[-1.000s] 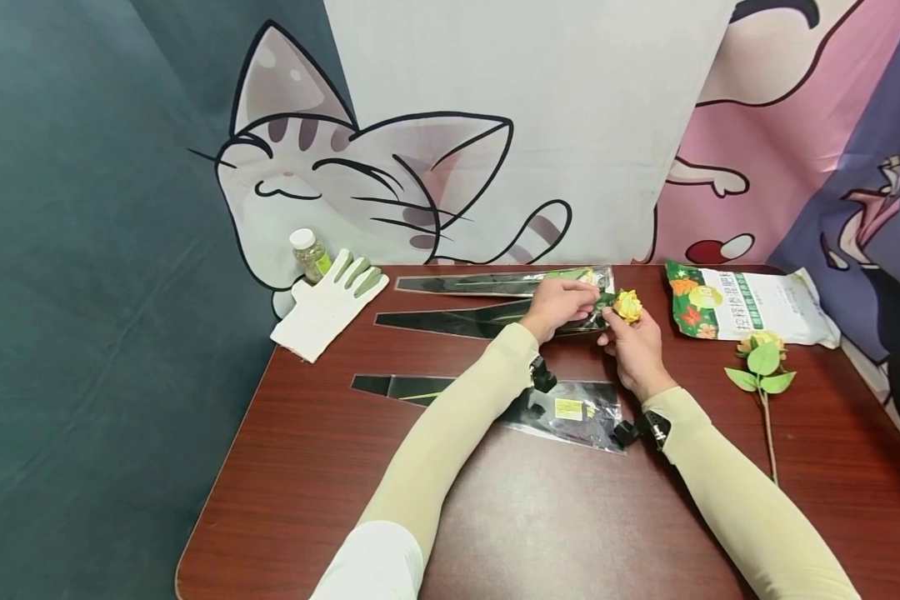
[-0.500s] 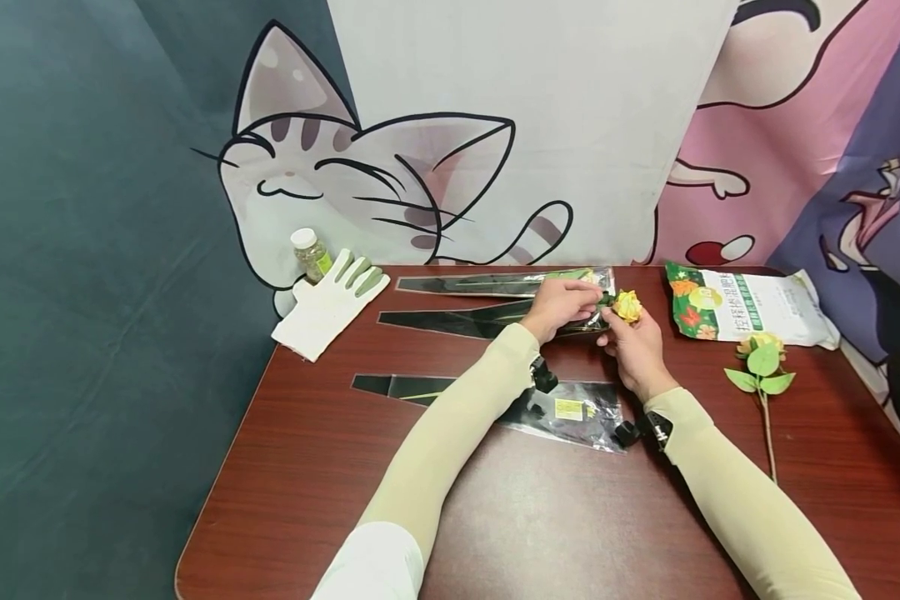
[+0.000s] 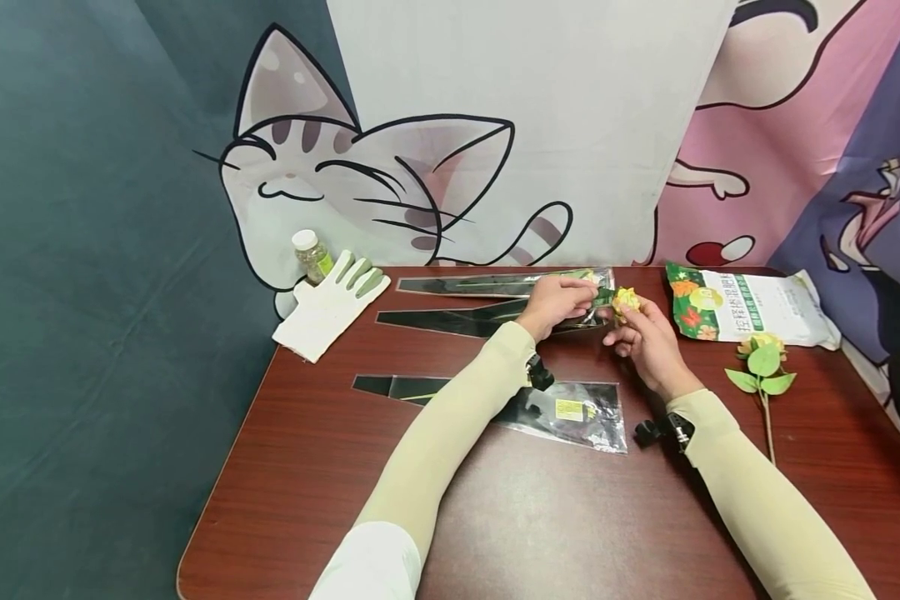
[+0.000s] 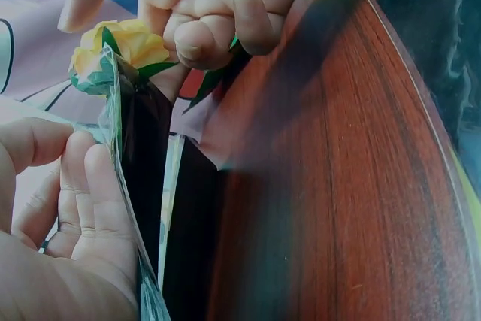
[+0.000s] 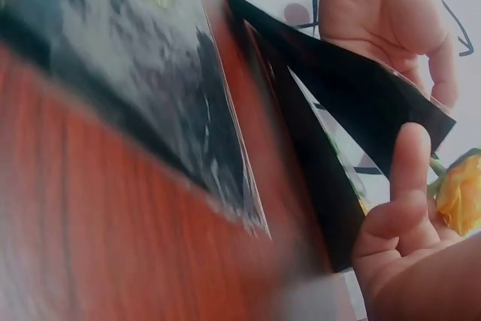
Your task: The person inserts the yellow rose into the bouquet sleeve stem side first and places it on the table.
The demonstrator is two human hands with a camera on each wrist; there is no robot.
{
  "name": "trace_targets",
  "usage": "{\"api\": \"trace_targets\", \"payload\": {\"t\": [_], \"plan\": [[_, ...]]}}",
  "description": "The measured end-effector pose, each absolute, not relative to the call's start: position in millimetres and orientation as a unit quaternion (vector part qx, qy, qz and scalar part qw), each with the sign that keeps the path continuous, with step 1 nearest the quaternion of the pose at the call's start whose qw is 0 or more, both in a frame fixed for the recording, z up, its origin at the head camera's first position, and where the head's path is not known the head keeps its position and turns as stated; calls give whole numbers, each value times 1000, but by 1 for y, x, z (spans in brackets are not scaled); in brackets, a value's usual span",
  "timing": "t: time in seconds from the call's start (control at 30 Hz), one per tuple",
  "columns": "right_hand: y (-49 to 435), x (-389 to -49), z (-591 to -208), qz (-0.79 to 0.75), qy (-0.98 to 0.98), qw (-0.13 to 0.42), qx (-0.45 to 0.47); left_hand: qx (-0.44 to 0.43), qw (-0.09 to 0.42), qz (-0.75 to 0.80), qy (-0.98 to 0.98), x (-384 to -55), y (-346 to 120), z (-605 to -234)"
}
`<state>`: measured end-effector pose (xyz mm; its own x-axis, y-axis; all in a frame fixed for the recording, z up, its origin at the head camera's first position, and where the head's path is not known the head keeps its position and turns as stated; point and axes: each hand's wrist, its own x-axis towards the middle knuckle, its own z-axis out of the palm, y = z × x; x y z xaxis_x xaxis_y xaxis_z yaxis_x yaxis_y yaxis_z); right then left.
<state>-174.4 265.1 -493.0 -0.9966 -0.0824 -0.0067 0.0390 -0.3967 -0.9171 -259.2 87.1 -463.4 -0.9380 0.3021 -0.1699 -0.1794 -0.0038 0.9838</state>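
My left hand [image 3: 557, 302] pinches the mouth of a long tapered flower sleeve [image 3: 450, 320], black with a clear face. A yellow artificial rose [image 3: 626, 297] pokes out at that mouth, its stem running inside. With thumb and fingers my right hand [image 3: 651, 343] holds the rose head from the right. In the left wrist view the yellow bloom [image 4: 131, 44] rises just above the sleeve's clear edge, green leaves beneath it. The right wrist view shows the sleeve's black back [image 5: 342, 92] raised between both hands, the bloom [image 5: 460, 193] partly behind the right fingers.
Behind lies another sleeve [image 3: 465, 285] with a flower in it; in front, a flat sleeve [image 3: 592, 425] with a yellow label. A white glove [image 3: 322, 321] and lidded jar [image 3: 311, 257] are left. At right are a fertilizer bag [image 3: 753, 307] and a loose yellow rose [image 3: 763, 358].
My right hand has shifted slightly right and from beside the stem onto the rose head, its wrist swinging outward. The left hand has stayed at the sleeve's mouth.
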Motion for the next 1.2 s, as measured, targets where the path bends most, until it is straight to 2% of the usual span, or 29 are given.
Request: {"api": "trace_targets", "payload": {"t": [0.37, 0.9, 1.2], "plan": [[270, -179, -497, -770, 638, 13, 10, 43, 160, 700, 695, -258, 87, -464], [272, -179, -498, -728, 685, 19, 12, 37, 153, 683, 713, -255, 89, -466], [272, -182, -500, -651, 759, 13, 5, 36, 148, 690, 707, -254, 92, -467]]}}
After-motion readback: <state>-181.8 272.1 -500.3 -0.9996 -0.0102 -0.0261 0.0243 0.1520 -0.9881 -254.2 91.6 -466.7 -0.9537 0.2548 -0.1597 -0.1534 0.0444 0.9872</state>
